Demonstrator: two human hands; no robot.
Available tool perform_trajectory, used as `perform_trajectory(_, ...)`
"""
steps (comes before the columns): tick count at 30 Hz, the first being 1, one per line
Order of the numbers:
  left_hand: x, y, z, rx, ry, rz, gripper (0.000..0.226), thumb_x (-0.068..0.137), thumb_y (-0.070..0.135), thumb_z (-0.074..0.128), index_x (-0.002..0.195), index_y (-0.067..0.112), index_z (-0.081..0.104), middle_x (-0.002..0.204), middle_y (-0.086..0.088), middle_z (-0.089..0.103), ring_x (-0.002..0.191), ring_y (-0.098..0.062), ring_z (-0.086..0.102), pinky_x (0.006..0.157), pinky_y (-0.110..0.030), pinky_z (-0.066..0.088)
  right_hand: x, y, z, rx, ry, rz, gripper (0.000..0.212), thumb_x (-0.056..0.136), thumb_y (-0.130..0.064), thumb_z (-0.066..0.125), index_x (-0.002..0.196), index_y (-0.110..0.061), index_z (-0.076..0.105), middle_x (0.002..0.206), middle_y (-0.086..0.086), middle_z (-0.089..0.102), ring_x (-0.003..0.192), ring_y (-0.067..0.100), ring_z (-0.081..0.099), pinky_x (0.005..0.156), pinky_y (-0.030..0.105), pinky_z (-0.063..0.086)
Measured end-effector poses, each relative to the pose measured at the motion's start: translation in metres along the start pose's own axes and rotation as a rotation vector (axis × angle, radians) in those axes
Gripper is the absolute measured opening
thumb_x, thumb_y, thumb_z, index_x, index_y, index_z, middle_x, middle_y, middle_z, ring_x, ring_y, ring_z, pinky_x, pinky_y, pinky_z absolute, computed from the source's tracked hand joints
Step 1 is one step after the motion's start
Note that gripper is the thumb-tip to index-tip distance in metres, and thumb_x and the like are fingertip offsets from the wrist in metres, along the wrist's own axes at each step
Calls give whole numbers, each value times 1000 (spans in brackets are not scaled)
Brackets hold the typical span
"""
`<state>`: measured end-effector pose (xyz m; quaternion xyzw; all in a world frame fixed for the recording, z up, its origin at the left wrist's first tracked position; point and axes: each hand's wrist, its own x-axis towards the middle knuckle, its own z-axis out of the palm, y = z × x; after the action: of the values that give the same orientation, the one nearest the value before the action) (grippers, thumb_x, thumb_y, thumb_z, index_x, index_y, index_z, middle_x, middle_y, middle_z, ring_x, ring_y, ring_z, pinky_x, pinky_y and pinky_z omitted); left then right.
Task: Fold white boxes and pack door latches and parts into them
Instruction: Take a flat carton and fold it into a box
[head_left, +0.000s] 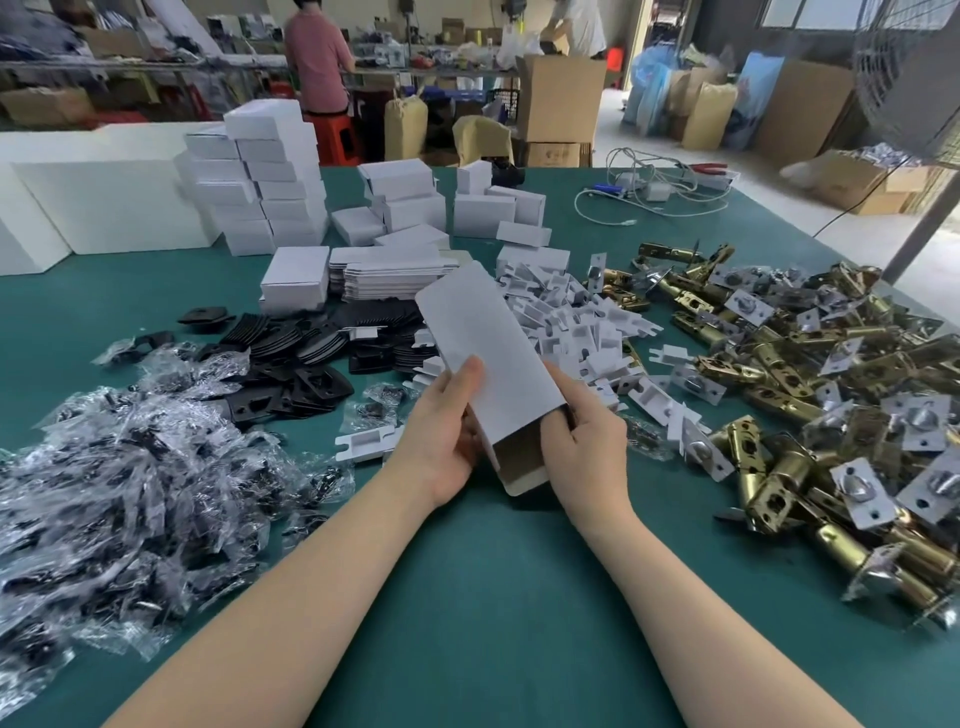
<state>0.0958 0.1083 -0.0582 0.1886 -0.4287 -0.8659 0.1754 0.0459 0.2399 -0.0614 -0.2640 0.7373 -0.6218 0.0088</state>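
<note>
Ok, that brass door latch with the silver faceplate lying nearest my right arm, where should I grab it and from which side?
Judging by its pose, take the brass door latch by its round brass barrel, coming from above with the right hand. The barrel lies flat on the green table, its sides exposed; the silver faceplate is thin and tilted, a poorer hold.

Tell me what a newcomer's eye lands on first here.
First, the white box held up at the centre, left hand and right hand each gripping a side near its open end. Then the heap of brass latches on the right and the pile of plastic bags on the left.
</note>
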Motion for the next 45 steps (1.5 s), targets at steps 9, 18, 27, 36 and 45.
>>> perform_trajectory(9, 2, -5, -8, 188, -107, 159, 36, 76, 26, 78, 106, 11, 66, 103, -10, 75, 91, -24, 72, 72, -31, 58, 10, -9, -14, 263, -174, 257, 39, 99, -40, 52, 91, -6, 69, 84, 8, 72, 74, 13, 64, 65, 26, 46)
perform_trajectory(18, -2, -12, 3, 350, 12, 228, 26, 76, 52, 72, 87, 29, 75, 97, -2, 76, 89, -20, 73, 70, -31, 59, 18, 0, -11, -53, -37, 129, 44, 102, -34, 48, 64, -13, 40, 55, -3, 33, 48, 7, 28, 45, 21, 21)
perform_trajectory(27, -4, -15, 7, 608, 157, 394, 49, 90, 48, 58, 77, 1, 54, 68, -6, 54, 64, -15, 49, 62, -28, 37, 17, 1, -15, -222, 21, 32, 42, 103, -30, 45, 64, -16, 35, 59, -4, 35, 51, 4, 32, 49, 18, 30)
perform_trajectory(36, -7, -20, 8, 763, 231, 548, 35, 104, 30, 43, 71, 19, 39, 55, 15, 37, 52, -2, 33, 50, -16, 30, 17, 5, -15, -339, -24, 53, 39, 105, -34, 38, 69, -21, 40, 62, -3, 46, 55, 8, 38, 49, 18, 32)
perform_trajectory(45, -8, -17, 2, 861, 58, 544, 17, 105, 23, 42, 97, 25, 56, 91, -3, 64, 76, -8, 54, 70, -20, 42, 16, 3, -17, -186, 103, 96, 39, 105, -31, 37, 69, -16, 36, 64, -2, 38, 52, 3, 33, 50, 20, 28)
